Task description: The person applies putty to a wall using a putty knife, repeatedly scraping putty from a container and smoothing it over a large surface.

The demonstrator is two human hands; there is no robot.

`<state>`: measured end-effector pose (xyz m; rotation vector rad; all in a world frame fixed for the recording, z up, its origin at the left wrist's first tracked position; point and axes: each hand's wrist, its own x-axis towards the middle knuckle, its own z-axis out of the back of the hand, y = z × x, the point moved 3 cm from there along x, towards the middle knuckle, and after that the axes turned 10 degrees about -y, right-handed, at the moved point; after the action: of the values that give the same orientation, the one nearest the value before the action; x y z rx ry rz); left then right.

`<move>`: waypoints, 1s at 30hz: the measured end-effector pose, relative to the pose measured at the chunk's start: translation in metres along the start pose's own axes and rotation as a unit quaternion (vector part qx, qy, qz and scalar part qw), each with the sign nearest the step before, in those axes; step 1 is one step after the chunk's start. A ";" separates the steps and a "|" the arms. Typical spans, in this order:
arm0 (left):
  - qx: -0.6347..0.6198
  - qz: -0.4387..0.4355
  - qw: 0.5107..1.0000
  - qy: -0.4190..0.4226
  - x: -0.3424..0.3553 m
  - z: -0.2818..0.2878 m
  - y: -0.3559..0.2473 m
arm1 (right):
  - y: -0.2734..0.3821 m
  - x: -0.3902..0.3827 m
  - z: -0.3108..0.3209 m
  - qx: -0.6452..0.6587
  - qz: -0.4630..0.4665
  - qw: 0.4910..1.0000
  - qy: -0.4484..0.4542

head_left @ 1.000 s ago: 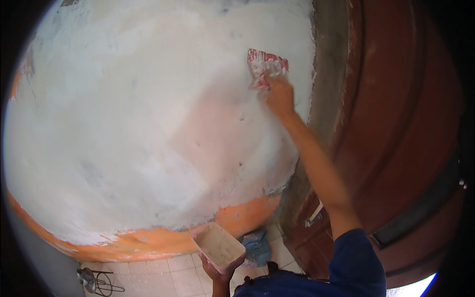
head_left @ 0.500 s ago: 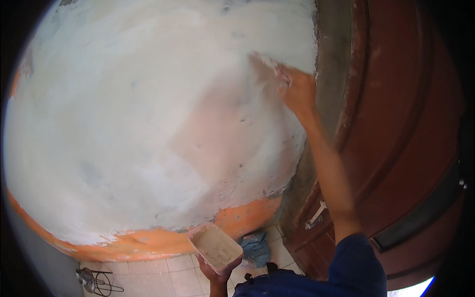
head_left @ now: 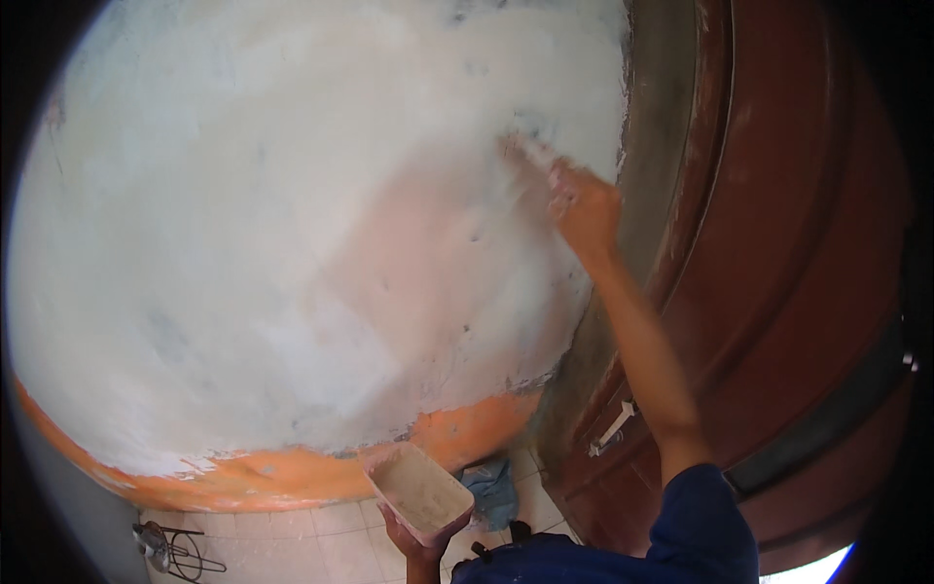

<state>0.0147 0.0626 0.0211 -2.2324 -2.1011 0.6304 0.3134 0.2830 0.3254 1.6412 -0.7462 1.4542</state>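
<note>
My right hand [head_left: 588, 209] grips a red, filler-smeared putty knife [head_left: 530, 154], its blade blurred against the white-coated wall [head_left: 243, 195] near the wall's right edge. Patchy pale pink and grey show through the coat, and an orange band [head_left: 467, 428] runs along the bottom. Low in the view, my left hand [head_left: 411, 540] holds a pink rectangular tub [head_left: 418, 487] from underneath, with pale, creamy filler inside.
A dark red door [head_left: 778, 214] with a pale handle [head_left: 613, 428] and grey frame stands at the right. On the tiled floor [head_left: 331, 550] lie a blue-grey cloth or bag [head_left: 494, 492] and, at lower left, a metal stand-like object [head_left: 185, 550].
My right hand has moved right and down along the wall, and the knife now shows more edge-on and blurred. The tub in my left hand has shifted slightly left.
</note>
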 end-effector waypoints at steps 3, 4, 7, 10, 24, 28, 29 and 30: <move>-0.001 0.005 1.000 -0.014 0.002 0.014 -0.001 | 0.003 0.036 -0.001 -0.042 0.044 0.993 -0.097; -0.003 0.008 1.000 -0.023 0.004 0.020 -0.002 | -0.003 0.036 -0.016 -0.076 0.054 0.994 -0.055; -0.004 -0.003 1.000 -0.028 0.006 0.025 -0.002 | 0.000 0.002 -0.055 -0.113 0.049 0.988 0.096; -0.001 0.004 1.000 -0.018 0.009 0.029 -0.001 | 0.008 -0.039 -0.056 -0.117 0.015 0.978 0.174; -0.020 0.049 0.998 -0.040 0.006 0.029 -0.003 | -0.012 0.051 -0.002 -0.072 0.064 0.995 0.004; -0.024 0.024 0.998 -0.056 0.005 0.044 -0.005 | -0.015 0.006 -0.041 -0.125 0.073 0.989 0.038; -0.023 0.015 0.998 -0.057 0.003 0.044 -0.008 | -0.016 -0.022 -0.048 -0.108 0.063 0.991 0.043; -0.023 0.013 0.998 -0.055 0.001 0.042 -0.008 | -0.021 -0.055 -0.051 -0.099 0.055 0.992 0.048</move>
<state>-0.0055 0.0532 -0.0157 -2.3031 -2.1625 0.7297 0.2956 0.3330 0.2682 1.3891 -0.9077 1.4744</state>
